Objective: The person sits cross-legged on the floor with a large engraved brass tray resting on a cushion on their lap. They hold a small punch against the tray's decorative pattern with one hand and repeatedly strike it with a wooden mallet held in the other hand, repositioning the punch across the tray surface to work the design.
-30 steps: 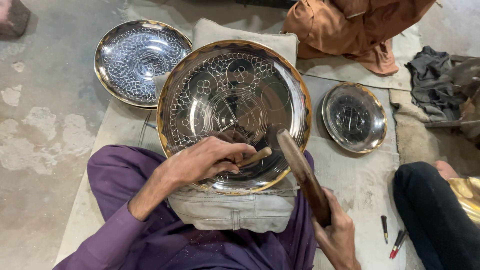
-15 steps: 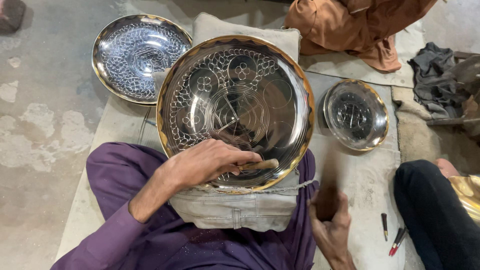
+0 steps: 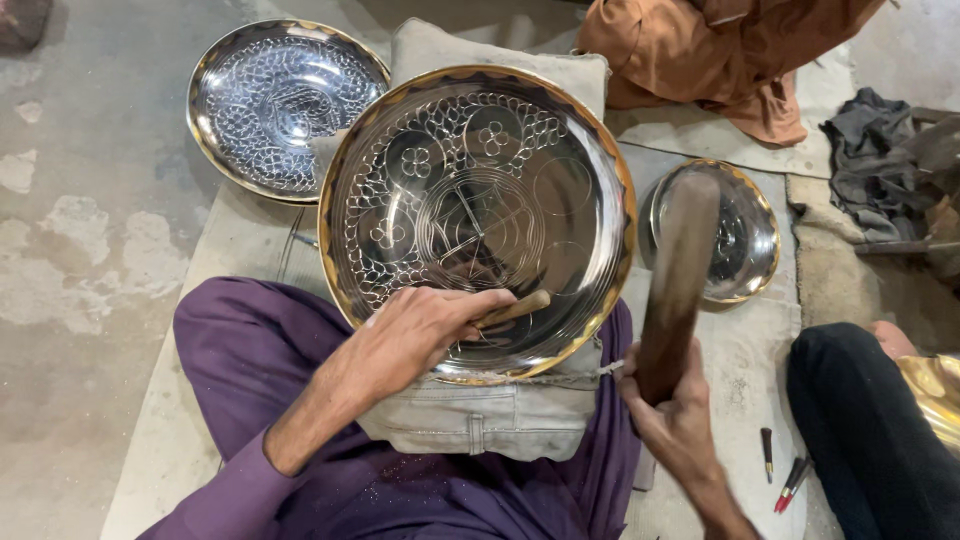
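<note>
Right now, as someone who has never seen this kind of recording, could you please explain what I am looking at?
This is one view from a camera on a person's head, looking down at their own lap and hands. The left hand holds a thin punch-like tool against a large patterned metal dish resting on a folded cloth pad. The right hand grips a dark wooden mallet, raised and blurred. Two more dishes lie on the floor: a patterned one and a smaller one. Another person's knee shows nearby.
</note>
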Action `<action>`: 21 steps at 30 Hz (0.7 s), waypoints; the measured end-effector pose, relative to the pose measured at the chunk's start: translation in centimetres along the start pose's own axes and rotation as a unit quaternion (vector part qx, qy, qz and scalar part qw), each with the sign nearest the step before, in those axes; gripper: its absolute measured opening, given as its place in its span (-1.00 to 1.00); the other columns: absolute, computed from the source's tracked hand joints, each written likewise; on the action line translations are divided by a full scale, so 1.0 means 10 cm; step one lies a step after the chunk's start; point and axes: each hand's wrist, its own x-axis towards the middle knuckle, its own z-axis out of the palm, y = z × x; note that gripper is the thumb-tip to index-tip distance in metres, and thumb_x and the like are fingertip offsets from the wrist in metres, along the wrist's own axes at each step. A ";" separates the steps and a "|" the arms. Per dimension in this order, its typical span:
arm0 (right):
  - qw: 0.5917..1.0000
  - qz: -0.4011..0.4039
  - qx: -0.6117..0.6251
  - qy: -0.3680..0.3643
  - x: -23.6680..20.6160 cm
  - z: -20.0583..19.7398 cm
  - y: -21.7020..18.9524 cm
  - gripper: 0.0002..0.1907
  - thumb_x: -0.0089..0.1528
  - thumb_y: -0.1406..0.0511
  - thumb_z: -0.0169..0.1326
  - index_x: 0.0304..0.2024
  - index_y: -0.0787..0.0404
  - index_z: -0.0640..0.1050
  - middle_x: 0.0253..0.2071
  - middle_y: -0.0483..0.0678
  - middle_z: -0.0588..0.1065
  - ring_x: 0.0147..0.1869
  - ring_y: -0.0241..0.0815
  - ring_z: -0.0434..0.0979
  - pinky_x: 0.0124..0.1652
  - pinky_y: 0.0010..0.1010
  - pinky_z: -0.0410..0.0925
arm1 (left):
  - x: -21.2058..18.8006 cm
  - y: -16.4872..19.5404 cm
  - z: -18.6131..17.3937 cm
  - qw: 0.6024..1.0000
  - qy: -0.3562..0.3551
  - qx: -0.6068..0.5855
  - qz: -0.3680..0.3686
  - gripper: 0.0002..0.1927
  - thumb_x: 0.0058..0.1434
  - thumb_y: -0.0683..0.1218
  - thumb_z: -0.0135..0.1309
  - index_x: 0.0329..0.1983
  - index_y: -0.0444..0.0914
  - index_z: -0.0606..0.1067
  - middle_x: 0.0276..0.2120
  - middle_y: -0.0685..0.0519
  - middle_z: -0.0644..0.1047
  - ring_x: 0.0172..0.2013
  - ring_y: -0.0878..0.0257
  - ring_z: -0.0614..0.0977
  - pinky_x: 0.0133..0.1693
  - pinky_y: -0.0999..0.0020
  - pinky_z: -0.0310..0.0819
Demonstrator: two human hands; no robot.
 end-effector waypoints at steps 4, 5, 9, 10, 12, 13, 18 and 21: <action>0.995 -0.050 -0.079 -0.013 0.20 -0.14 -0.13 -0.30 0.06 0.46 0.23 0.26 0.15 0.39 -0.08 0.17 0.61 -0.07 0.03 0.69 -0.11 -0.23 0.53 | -0.05 0.04 0.00 0.999 0.014 -0.001 -0.039 -0.46 0.19 -0.22 0.13 0.27 -0.21 0.40 -0.15 -0.13 0.65 -0.18 -0.03 0.70 -0.15 0.06 0.55; 0.990 -0.115 -0.075 0.036 0.26 -0.16 -0.16 -0.26 0.01 0.48 0.24 0.26 0.21 0.37 -0.09 0.22 0.59 -0.02 0.06 0.66 -0.10 -0.18 0.52 | -0.07 0.04 0.00 0.998 0.013 -0.006 -0.068 -0.46 0.19 -0.21 0.13 0.27 -0.20 0.39 -0.18 -0.14 0.64 -0.19 -0.02 0.70 -0.15 0.07 0.55; 0.993 -0.103 0.012 -0.060 0.51 -0.25 -0.38 -0.31 0.14 0.44 0.23 0.31 0.10 0.33 -0.06 0.16 0.58 -0.07 0.03 0.66 -0.08 -0.18 0.55 | -0.15 0.06 0.06 0.987 0.072 -0.069 -0.128 -0.49 0.22 -0.20 0.15 0.27 -0.19 0.39 -0.25 -0.10 0.68 -0.27 0.02 0.73 -0.21 0.11 0.62; 0.984 -0.122 -0.095 -0.084 0.58 -0.36 -0.44 -0.29 0.13 0.44 0.24 0.31 0.03 0.35 0.01 0.13 0.60 -0.08 0.02 0.69 -0.10 -0.17 0.57 | -0.15 0.06 0.11 0.984 0.086 -0.077 -0.135 -0.48 0.21 -0.20 0.16 0.26 -0.18 0.40 -0.24 -0.08 0.68 -0.28 0.06 0.75 -0.23 0.15 0.66; 0.973 -0.159 -0.148 -0.081 0.75 -0.40 -0.59 -0.26 0.13 0.42 0.25 0.35 0.00 0.34 0.08 0.14 0.61 -0.04 0.01 0.70 -0.09 -0.17 0.58 | -0.17 0.06 0.16 0.976 0.123 -0.105 -0.149 -0.48 0.21 -0.20 0.17 0.25 -0.19 0.39 -0.25 -0.06 0.67 -0.27 0.11 0.76 -0.23 0.20 0.72; 0.977 -0.181 -0.095 -0.058 0.82 -0.38 -0.68 -0.24 0.15 0.40 0.26 0.39 0.03 0.31 0.08 0.18 0.58 -0.01 0.02 0.68 -0.07 -0.19 0.58 | -0.20 0.07 0.19 0.969 0.147 -0.125 -0.157 -0.49 0.21 -0.20 0.18 0.24 -0.21 0.38 -0.27 -0.06 0.67 -0.26 0.12 0.76 -0.22 0.21 0.75; 0.971 -0.235 -0.015 -0.041 1.05 -0.39 -1.06 -0.21 0.18 0.39 0.25 0.43 0.16 0.26 0.11 0.19 0.54 0.07 -0.04 0.64 0.06 -0.27 0.51 | -0.28 0.06 0.27 0.954 0.217 -0.137 -0.152 -0.48 0.21 -0.21 0.20 0.25 -0.24 0.37 -0.27 -0.08 0.66 -0.24 0.12 0.77 -0.24 0.21 0.72; 0.965 -0.258 -0.044 -0.024 1.02 -0.49 -1.23 -0.26 0.16 0.41 0.27 0.39 0.18 0.35 0.11 0.14 0.57 0.11 -0.05 0.65 0.04 -0.29 0.49 | -0.28 0.04 0.29 0.956 0.204 -0.123 -0.169 -0.47 0.22 -0.19 0.21 0.25 -0.21 0.38 -0.30 -0.07 0.68 -0.26 0.13 0.77 -0.27 0.19 0.66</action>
